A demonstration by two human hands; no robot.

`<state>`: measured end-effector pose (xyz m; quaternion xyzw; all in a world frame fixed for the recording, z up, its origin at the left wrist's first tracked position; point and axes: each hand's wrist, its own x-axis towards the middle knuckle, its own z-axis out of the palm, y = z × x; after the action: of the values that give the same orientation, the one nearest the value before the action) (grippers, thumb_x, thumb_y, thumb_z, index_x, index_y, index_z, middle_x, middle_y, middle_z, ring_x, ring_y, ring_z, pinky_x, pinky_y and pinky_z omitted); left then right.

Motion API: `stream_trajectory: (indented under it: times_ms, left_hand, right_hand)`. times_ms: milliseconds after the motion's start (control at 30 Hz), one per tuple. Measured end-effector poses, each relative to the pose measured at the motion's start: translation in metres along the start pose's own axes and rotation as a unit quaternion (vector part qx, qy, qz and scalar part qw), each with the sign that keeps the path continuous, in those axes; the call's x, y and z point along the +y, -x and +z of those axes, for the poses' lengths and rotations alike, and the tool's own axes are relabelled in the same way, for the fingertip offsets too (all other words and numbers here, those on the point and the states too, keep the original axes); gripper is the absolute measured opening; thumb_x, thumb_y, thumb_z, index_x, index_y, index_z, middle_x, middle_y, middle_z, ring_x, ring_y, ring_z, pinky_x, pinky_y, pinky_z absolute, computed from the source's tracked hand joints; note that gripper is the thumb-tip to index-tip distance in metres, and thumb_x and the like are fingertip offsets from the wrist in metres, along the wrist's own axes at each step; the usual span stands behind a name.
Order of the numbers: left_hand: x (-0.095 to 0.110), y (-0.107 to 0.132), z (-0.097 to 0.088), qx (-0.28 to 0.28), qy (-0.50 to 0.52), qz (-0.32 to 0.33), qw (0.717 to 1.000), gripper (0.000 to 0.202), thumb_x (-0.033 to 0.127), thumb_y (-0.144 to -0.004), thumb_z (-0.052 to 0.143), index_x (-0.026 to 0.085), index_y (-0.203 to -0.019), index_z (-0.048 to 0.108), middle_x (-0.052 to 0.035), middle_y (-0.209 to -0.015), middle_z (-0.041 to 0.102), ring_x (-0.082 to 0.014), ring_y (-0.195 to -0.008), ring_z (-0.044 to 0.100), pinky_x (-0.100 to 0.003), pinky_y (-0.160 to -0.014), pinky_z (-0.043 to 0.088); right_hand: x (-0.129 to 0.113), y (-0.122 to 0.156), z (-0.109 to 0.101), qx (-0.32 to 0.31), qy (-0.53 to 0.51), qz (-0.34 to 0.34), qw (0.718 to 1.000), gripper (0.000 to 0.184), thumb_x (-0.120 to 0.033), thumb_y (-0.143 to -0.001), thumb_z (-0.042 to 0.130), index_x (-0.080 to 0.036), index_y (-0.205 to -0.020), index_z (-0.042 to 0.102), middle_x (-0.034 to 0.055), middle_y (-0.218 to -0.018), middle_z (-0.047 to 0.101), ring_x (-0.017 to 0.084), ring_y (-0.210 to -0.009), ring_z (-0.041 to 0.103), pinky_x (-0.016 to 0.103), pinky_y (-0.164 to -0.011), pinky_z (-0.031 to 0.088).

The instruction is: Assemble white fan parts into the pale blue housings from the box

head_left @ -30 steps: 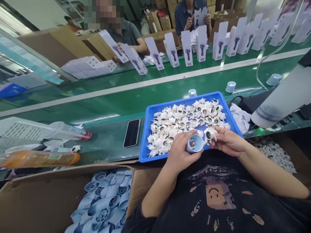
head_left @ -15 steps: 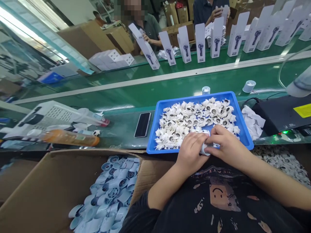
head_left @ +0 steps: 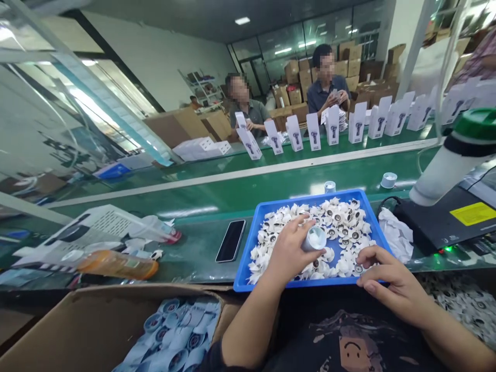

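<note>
While the left grip [head_left: 290,248] wraps a cup [head_left: 316,238], the empty, half-open right grip [head_left: 361,268] overhangs the tray's [head_left: 251,237] near right corner, impellers [head_left: 346,222] heaped inside.

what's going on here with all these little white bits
A person's left hand holds a light-blue cup, with a white piece inside it, over a blue tray of white fan blades. The right hand, fingers loosely bent, is at the tray's front right corner, with nothing visible in its grip. More blue cups fill part of a cardboard box below.
</note>
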<state>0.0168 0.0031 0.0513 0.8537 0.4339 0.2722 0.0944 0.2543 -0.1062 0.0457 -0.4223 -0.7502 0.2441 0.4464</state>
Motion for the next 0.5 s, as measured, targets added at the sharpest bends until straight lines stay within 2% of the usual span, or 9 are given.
stream_trajectory:
  times_ms: [100, 167, 233, 300, 367, 433, 500]
  left_hand:
    - [-0.031, -0.060, -0.006, -0.042, -0.041, -0.144, 0.988, 0.057, 0.041, -0.072, 0.077, 0.025, -0.124, 0.059, -0.0096, -0.127, 0.057, -0.0302, -0.124, 0.052, -0.044, -0.106, 0.042]
    - [-0.057, -0.099, -0.009, -0.039, -0.057, -0.221, 0.973, 0.060, 0.036, -0.079, 0.071, 0.020, -0.133, 0.050, -0.0128, -0.128, 0.056, -0.0292, -0.122, 0.054, -0.041, -0.105, 0.043]
    - [-0.085, -0.129, -0.010, -0.025, -0.064, -0.267, 0.961, 0.065, 0.029, -0.084, 0.066, 0.015, -0.141, 0.039, -0.0182, -0.134, 0.051, -0.0303, -0.122, 0.054, -0.043, -0.103, 0.044]
    - [-0.110, -0.146, -0.007, -0.034, -0.068, -0.308, 0.948, 0.061, 0.026, -0.088, 0.062, 0.014, -0.141, 0.037, -0.0183, -0.137, 0.049, -0.0296, -0.121, 0.054, -0.046, -0.100, 0.046]
    - [-0.130, -0.153, 0.000, -0.062, -0.066, -0.341, 0.935, 0.049, 0.028, -0.090, 0.062, 0.016, -0.134, 0.046, -0.0140, -0.135, 0.052, -0.0279, -0.119, 0.056, -0.048, -0.098, 0.048]
    - [-0.141, -0.155, 0.008, -0.094, -0.062, -0.370, 0.922, 0.041, 0.032, -0.090, 0.063, 0.017, -0.127, 0.053, -0.0113, -0.131, 0.055, -0.0278, -0.118, 0.056, -0.051, -0.098, 0.049]
    - [-0.143, -0.159, 0.014, -0.111, -0.054, -0.384, 0.915, 0.044, 0.035, -0.089, 0.063, 0.017, -0.128, 0.053, -0.0125, -0.137, 0.051, -0.0306, -0.124, 0.051, -0.056, -0.102, 0.044]
  right_hand:
    - [0.009, 0.011, -0.002, -0.012, 0.014, 0.071, 0.997, 0.033, -0.042, -0.093, 0.052, -0.021, -0.078, 0.072, 0.0098, -0.100, 0.061, 0.017, -0.092, 0.062, 0.028, -0.082, 0.053]
    - [0.013, 0.021, -0.004, 0.000, 0.022, 0.117, 0.993, 0.035, -0.046, -0.092, 0.051, -0.021, -0.078, 0.072, 0.0106, -0.102, 0.062, 0.019, -0.096, 0.063, 0.031, -0.087, 0.053]
    - [0.015, 0.033, -0.005, 0.017, 0.027, 0.154, 0.988, 0.037, -0.049, -0.091, 0.050, -0.021, -0.078, 0.071, 0.0107, -0.103, 0.062, 0.020, -0.098, 0.063, 0.032, -0.088, 0.053]
    - [0.016, 0.044, -0.005, 0.022, 0.034, 0.180, 0.983, 0.039, -0.051, -0.091, 0.049, -0.021, -0.077, 0.071, 0.0103, -0.101, 0.062, 0.020, -0.096, 0.064, 0.031, -0.087, 0.054]
    - [0.017, 0.052, -0.004, 0.018, 0.042, 0.194, 0.980, 0.038, -0.051, -0.091, 0.049, -0.022, -0.078, 0.071, 0.0097, -0.100, 0.063, 0.020, -0.095, 0.065, 0.029, -0.087, 0.054]
    - [0.018, 0.057, -0.002, 0.016, 0.048, 0.197, 0.979, 0.037, -0.050, -0.091, 0.049, -0.023, -0.080, 0.071, 0.0092, -0.101, 0.063, 0.020, -0.097, 0.065, 0.028, -0.088, 0.054]
    - [0.020, 0.058, 0.000, 0.019, 0.048, 0.193, 0.980, 0.037, -0.050, -0.091, 0.049, -0.022, -0.080, 0.071, 0.0095, -0.101, 0.064, 0.020, -0.097, 0.066, 0.028, -0.088, 0.054]
